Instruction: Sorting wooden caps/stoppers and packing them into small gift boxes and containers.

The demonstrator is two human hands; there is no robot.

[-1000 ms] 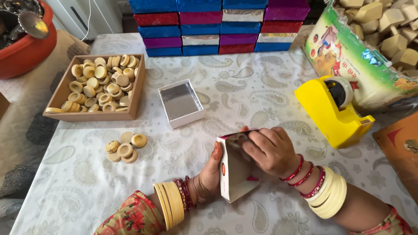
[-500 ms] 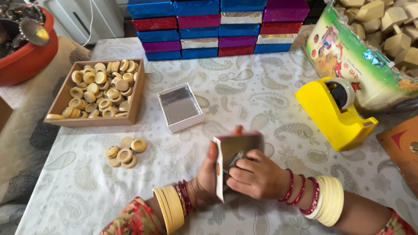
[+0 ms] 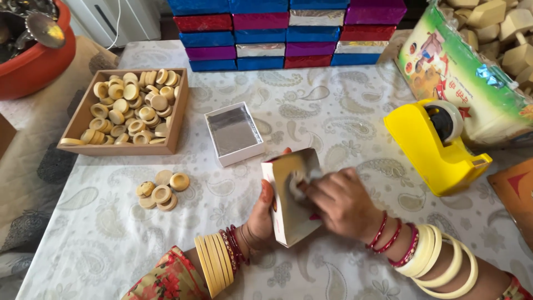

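You are holding a small open box [image 3: 293,200] up on its edge with your left hand [image 3: 261,214], your thumb wrapped tight on its near side and your fingers hidden behind it. The box is sitting just above the tablecloth [image 3: 111,244], in front of you, and its inside is shiny gold. Your right hand [image 3: 341,203] is reaching into the box, with its fingertips pinching something small and pale there; it is too blurry to tell what. Your right wrist is bending down from the right, with red and cream bangles on it.

Just past the box, another white box [image 3: 233,134] is lying open with a silver lining and nothing in it. To its left, a wooden tray [image 3: 125,114] is holding lots of round wooden pieces. A little pile of wooden rings [image 3: 162,190] is lying near your left hand. A yellow tape holder [image 3: 436,145] is standing to your right. Shiny coloured boxes [image 3: 288,33] are stacked at the far edge.
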